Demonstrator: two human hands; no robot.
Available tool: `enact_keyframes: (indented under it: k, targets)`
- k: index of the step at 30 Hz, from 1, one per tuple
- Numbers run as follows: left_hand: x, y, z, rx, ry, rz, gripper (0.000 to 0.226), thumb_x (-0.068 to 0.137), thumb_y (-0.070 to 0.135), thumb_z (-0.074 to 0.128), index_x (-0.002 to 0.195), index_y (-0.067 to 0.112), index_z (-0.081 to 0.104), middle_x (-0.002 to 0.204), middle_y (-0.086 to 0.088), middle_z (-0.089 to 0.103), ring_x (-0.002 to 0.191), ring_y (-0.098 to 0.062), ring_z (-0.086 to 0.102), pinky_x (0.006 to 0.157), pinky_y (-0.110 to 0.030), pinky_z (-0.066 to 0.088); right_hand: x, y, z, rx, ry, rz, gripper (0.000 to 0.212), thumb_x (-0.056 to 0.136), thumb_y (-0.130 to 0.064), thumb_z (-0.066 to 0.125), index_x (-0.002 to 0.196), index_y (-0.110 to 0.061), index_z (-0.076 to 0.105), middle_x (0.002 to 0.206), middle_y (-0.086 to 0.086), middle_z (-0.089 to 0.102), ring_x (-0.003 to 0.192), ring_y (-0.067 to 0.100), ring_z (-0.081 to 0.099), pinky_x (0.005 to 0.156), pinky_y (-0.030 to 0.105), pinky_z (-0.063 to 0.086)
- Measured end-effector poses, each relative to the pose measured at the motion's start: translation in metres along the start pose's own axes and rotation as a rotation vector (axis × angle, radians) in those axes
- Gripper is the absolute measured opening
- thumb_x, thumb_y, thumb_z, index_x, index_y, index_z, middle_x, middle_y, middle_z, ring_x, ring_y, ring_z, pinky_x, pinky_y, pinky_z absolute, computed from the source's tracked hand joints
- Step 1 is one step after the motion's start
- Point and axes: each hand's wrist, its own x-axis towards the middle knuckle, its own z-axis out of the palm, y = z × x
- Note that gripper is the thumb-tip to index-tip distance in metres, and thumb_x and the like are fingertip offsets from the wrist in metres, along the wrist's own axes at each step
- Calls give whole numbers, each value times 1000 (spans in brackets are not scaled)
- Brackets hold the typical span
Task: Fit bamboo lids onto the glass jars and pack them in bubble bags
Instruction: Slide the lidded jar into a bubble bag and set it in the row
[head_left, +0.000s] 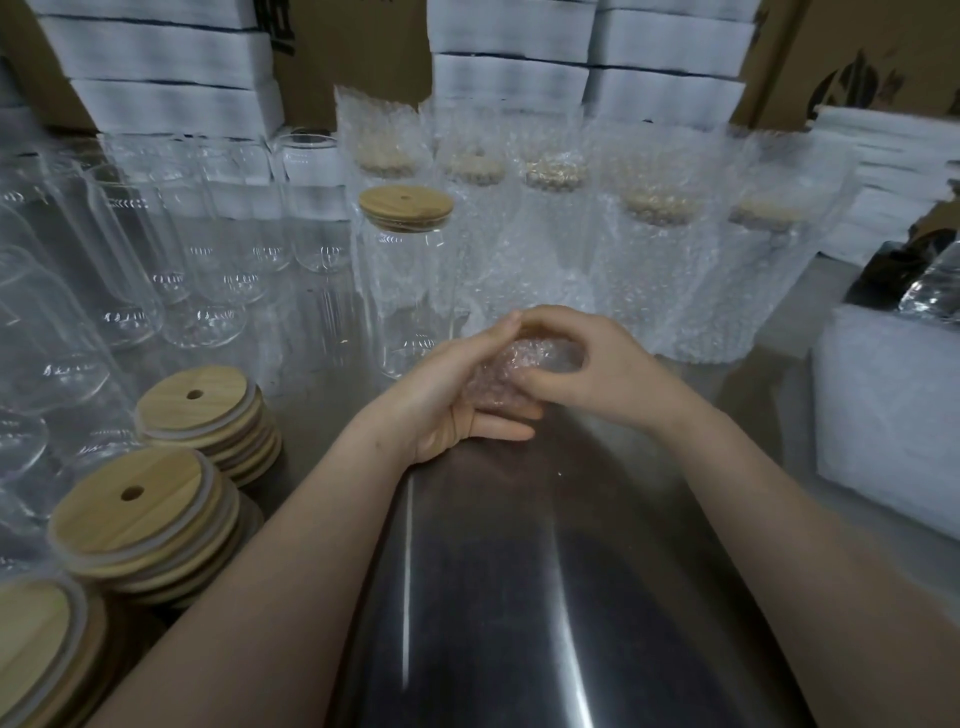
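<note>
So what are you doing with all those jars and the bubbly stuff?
The left hand and right hand hold a bubble bag over the metal table. One lidded jar stands just behind, not yet bagged. Bagged jars line up beside it; open jars and bamboo lids wait at the left.

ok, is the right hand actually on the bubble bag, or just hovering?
Touching. The head view shows the right hand curled over the crumpled bubble bag and pinching it, with no gap. The left hand holds the bag from the other side.
</note>
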Motion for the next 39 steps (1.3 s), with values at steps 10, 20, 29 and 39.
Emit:
enact_keyframes:
  k: [10, 20, 29, 39]
  targets:
    - [1, -3, 11, -36, 230, 118, 53, 78, 15, 79, 120, 8, 47, 94, -14, 73, 83, -27, 72, 75, -40, 62, 8, 8, 5, 312, 161, 206, 23, 96, -9, 60, 93, -29, 72, 82, -16, 74, 83, 2, 70, 78, 27, 58]
    - [5, -5, 18, 11, 356, 225, 35, 93, -7, 56, 127, 0, 53, 98, -22, 69, 82, -34, 66, 76, -50, 59, 4, 19, -5, 273, 34, 184, 59, 80, 17, 63, 107, -36, 65, 97, -26, 72, 96, -10, 64, 80, 9, 48]
    - [9, -10, 24, 227, 483, 308, 45, 91, 10, 68, 131, 6, 49, 77, -16, 54, 60, -21, 55, 57, -37, 53, 6, 9, 7, 130, 219, 173, 23, 97, -12, 58, 95, -29, 73, 99, 7, 75, 89, 15, 70, 85, 30, 52]
    - [13, -13, 17, 583, 714, 315, 12, 82, 10, 52, 77, 8, 63, 50, -10, 53, 58, -39, 59, 62, -50, 56, 9, 0, 4, 44, 666, 227, 21, 93, -14, 56, 92, -15, 77, 89, -9, 72, 68, 3, 58, 66, 13, 42]
